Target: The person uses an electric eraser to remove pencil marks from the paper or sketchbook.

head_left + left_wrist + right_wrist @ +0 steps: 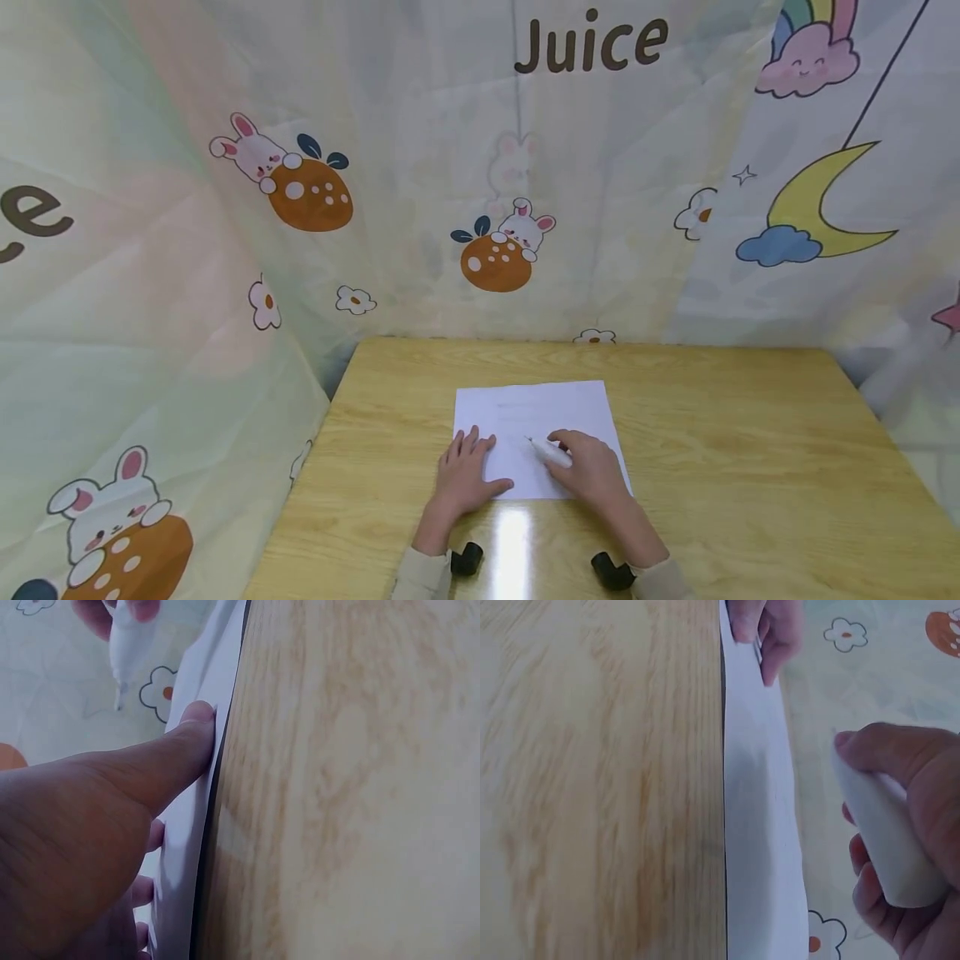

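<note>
A sheet of white paper [540, 400] lies on the wooden table, with a few faint lines across its upper part. My left hand [463, 475] rests spread on its lower left, and the left wrist view shows the thumb [196, 720] at the sheet's near edge. In my right hand [592, 471] is a white squeeze bottle [553, 454] that narrows to a thin tip. The fingers wrap around the bottle [889, 832], its tip pointing up and left over the middle of the paper. In the left wrist view, the tip of the bottle [133, 645] points down.
The wooden table [735, 450] extends to both sides of the paper. Printed cloth [420, 167] with rabbits and flowers hangs behind the table and along its left. Black wrist devices [467, 560] sit near both sleeve cuffs. A bright reflection lies on the tabletop between the forearms.
</note>
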`<state>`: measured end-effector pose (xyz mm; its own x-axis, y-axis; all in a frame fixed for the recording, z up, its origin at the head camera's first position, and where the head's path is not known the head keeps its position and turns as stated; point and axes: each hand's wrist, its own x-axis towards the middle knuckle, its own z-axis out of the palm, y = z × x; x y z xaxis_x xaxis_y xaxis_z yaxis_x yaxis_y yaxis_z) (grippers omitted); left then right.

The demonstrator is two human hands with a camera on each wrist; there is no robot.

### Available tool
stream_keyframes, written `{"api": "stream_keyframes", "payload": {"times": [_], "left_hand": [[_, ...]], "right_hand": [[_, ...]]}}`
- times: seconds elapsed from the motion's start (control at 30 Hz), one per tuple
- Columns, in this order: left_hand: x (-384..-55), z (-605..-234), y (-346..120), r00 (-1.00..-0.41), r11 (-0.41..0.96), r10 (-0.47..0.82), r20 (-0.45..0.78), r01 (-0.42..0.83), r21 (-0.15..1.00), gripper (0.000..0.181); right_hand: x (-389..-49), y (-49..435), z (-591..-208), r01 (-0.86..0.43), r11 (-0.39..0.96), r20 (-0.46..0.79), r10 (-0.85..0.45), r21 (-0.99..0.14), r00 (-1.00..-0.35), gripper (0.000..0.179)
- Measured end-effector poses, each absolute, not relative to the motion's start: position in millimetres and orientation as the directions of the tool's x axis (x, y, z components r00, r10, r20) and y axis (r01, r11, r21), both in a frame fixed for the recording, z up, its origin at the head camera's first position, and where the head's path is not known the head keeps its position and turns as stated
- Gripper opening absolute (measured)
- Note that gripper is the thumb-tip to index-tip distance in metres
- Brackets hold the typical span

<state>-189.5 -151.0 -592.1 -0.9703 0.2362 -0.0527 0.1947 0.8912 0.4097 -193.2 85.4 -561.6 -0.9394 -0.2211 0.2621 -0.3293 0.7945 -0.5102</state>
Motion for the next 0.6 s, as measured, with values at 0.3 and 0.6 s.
{"api": "stream_keyframes", "payload": {"times": [0.3,0.6], "left_hand": [[-193.1,-588.7,-154.9,-0.970,0.890,0.238,-0.049,0.198,0.410,0.080],[-192.2,-593.0,-154.3,-0.968,0.888,0.245,-0.055,0.202,0.413,0.081]], "right_hand": [[-195.3,98.4,-563.5,-0.444,0.788,0.389,-0.283,-0.426,-0.877,0.025],[-199.4,117.1,-560.7,-0.390,0.790,0.315,-0.261,-0.474,-0.912,0.030]]}}
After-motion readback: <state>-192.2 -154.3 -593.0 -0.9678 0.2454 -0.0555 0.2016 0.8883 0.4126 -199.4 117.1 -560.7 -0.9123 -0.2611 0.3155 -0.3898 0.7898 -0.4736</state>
